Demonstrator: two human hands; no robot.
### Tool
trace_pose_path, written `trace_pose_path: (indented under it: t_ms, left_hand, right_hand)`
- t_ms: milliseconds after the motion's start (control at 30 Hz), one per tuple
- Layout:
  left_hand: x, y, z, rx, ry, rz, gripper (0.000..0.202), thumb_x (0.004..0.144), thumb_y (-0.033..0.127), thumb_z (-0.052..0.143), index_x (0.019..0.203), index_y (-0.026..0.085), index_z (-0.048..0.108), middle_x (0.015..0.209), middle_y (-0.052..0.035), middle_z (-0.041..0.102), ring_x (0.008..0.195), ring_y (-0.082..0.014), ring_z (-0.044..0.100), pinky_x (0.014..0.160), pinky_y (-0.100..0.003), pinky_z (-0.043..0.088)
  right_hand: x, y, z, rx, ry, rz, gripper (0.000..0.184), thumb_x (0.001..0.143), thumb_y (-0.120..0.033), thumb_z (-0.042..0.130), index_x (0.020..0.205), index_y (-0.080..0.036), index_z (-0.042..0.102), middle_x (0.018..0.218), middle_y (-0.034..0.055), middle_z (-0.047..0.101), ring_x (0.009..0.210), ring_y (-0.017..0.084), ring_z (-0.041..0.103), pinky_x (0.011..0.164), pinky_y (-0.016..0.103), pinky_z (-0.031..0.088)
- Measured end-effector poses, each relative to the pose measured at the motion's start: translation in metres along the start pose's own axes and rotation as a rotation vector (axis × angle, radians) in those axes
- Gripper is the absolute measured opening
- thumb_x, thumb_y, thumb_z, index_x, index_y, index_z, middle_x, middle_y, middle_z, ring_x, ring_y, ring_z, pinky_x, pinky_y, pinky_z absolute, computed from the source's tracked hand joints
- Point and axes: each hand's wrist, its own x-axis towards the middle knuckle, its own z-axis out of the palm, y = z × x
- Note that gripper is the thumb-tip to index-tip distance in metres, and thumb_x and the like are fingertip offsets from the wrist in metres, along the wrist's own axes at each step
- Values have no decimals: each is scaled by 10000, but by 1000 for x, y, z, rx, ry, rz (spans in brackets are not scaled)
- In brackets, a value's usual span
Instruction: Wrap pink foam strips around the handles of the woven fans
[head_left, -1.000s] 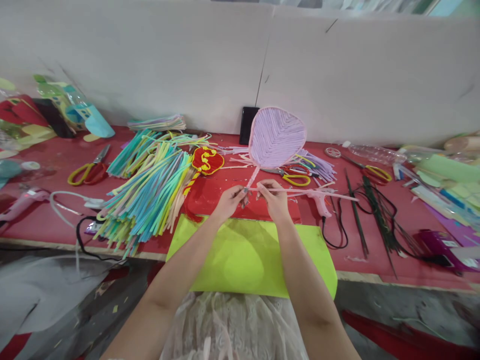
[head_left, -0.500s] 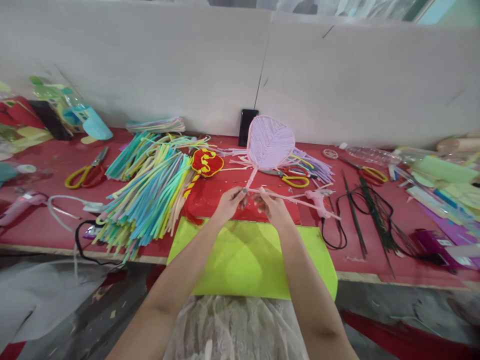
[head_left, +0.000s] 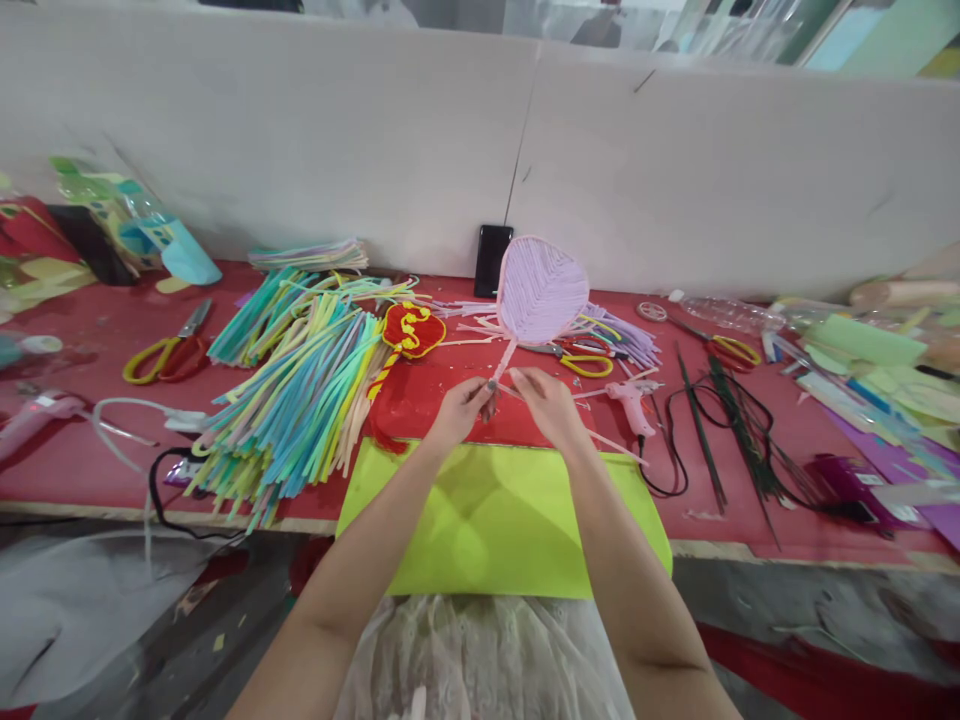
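Observation:
A lilac leaf-shaped fan made of pipe cleaners, edged in pink, stands upright above the table. My left hand pinches the lower end of its twisted pink handle. Close beside it on the right, my right hand has its fingers closed on loose pink pipe cleaners that run from the handle end and trail out past the palm to the lower right. Part of their length is hidden behind the hand. A red and yellow fan with a red tassel lies to the left.
A large bundle of coloured pipe cleaners lies on the left. Scissors are beyond it, and another pair lies behind my right hand. A pink glue gun sits on the right. A yellow-green mat covers the front edge.
My right hand has moved in closer to the handle end, drawing the loose pink pipe cleaners lower and more steeply down to the right. My left hand keeps its pinch.

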Motion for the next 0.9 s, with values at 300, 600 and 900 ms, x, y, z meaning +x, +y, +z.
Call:
trace_pose_path:
  t_ms: [300, 600, 900]
  left_hand:
    - [-2, 2, -2, 81, -66, -6, 288, 827, 405, 471, 715, 146, 526, 560, 29, 508, 470, -67, 470, 499, -199, 385]
    - [-1, -4, 0, 74, -92, -25, 337, 822, 459, 463, 774, 136, 544, 583, 22, 513, 479, -72, 470, 506, -208, 391]
    - [0, -7, 1, 117, -87, 15, 348, 823, 478, 463, 737, 146, 519, 581, 26, 518, 474, -62, 482, 500, -194, 394]
  right_hand:
    - [18, 15, 20, 219, -91, -44, 302, 757, -455, 563, 634, -189, 485, 506, -53, 440, 456, 71, 389, 451, 216, 296]
    - [14, 31, 14, 215, -119, -42, 229, 741, -413, 580, 757, -186, 559, 586, -35, 501, 541, 94, 453, 518, 228, 350]
    - [10, 32, 14, 213, -114, -81, 244, 751, -430, 553, 800, -191, 555, 632, -18, 538, 582, 109, 496, 561, 242, 397]
